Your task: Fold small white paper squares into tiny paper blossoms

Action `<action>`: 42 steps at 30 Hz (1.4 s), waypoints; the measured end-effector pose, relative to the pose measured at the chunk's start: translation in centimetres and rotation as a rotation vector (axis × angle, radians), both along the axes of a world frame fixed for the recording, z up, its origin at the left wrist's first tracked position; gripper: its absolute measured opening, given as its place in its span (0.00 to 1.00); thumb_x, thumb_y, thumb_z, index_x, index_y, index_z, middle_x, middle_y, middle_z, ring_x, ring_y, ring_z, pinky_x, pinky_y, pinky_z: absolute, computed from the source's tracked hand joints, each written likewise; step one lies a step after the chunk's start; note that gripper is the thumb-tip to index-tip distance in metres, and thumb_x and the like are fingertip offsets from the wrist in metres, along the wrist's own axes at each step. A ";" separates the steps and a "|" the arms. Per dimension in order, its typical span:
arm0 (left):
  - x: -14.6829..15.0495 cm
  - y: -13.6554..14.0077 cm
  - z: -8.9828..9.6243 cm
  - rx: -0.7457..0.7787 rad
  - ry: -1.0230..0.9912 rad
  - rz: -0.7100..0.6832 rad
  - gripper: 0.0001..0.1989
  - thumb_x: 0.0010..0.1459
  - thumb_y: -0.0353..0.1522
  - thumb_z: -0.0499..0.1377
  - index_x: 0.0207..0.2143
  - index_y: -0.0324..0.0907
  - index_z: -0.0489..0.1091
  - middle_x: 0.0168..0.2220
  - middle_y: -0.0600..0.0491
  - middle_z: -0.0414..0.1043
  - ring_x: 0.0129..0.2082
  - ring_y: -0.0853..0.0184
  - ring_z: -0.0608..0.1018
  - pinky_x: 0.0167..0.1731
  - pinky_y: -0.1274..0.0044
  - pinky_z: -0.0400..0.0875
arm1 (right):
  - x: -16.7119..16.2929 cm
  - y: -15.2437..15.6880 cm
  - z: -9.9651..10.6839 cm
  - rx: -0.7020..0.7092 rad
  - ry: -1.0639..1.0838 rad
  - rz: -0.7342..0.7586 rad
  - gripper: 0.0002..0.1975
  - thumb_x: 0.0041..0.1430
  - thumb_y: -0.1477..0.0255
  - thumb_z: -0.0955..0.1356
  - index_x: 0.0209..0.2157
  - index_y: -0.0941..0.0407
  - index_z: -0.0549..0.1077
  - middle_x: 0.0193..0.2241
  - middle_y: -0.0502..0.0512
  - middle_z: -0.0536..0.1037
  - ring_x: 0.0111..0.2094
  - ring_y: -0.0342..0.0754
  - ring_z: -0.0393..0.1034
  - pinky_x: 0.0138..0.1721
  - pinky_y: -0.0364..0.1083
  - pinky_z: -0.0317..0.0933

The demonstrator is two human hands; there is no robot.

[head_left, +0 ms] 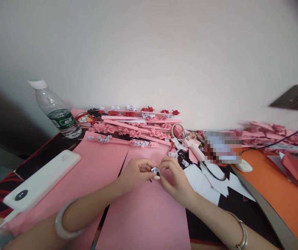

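My left hand (136, 174) and my right hand (175, 177) meet at the middle of the view, above a sheet of pink paper (149, 215). Between their fingertips is a small white paper flower (154, 169), pinched from both sides. Something small and dark shows beneath it, too small to make out. Just beyond the hands lies a pink paper stem (122, 140) bearing bluish-white paper flowers. Another pink sheet (91, 173) is spread under my left forearm.
Behind lie pink stems with pink and red flowers (149, 130). A water bottle (57, 111) and a white power bank (43, 178) stand or lie at left. To the right are a glue gun (193, 146), white paper pieces (203, 185), a blurred-out phone-like object (223, 147) and orange paper (281, 194).
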State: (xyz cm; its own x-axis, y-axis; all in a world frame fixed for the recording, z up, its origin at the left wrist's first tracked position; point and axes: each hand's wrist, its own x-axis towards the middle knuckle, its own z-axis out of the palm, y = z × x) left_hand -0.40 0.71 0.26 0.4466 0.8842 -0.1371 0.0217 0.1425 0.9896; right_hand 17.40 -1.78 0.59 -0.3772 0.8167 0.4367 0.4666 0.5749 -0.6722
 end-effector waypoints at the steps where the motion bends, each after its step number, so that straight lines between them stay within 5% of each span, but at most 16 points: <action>1: 0.0 0.0 0.0 -0.004 -0.002 0.003 0.10 0.40 0.30 0.65 0.29 0.37 0.71 0.26 0.53 0.73 0.25 0.69 0.74 0.28 0.77 0.70 | 0.0 0.0 0.0 0.002 -0.002 -0.003 0.12 0.51 0.82 0.62 0.37 0.54 0.63 0.37 0.55 0.65 0.41 0.48 0.61 0.42 0.49 0.58; 17: 0.2 0.3 0.2 -0.045 -0.081 0.051 0.16 0.43 0.32 0.65 0.36 0.40 0.65 0.27 0.54 0.73 0.25 0.68 0.76 0.26 0.76 0.71 | 0.3 -0.1 0.0 0.007 0.023 -0.066 0.10 0.53 0.79 0.63 0.38 0.54 0.64 0.39 0.57 0.65 0.42 0.50 0.61 0.41 0.50 0.59; 28: 0.3 -0.5 0.3 0.102 -0.055 0.032 0.09 0.46 0.29 0.62 0.30 0.41 0.63 0.24 0.57 0.70 0.26 0.69 0.74 0.29 0.77 0.69 | 0.2 -0.4 0.4 -0.030 -0.013 -0.014 0.12 0.52 0.84 0.60 0.34 0.54 0.62 0.40 0.56 0.62 0.44 0.50 0.60 0.45 0.51 0.57; 42: 0.4 -0.6 0.3 0.060 -0.054 -0.017 0.08 0.47 0.28 0.61 0.28 0.41 0.63 0.25 0.57 0.69 0.27 0.71 0.71 0.29 0.79 0.66 | 0.1 -0.6 0.4 -0.070 -0.013 0.023 0.10 0.55 0.84 0.58 0.33 0.54 0.60 0.39 0.56 0.61 0.43 0.48 0.60 0.43 0.48 0.57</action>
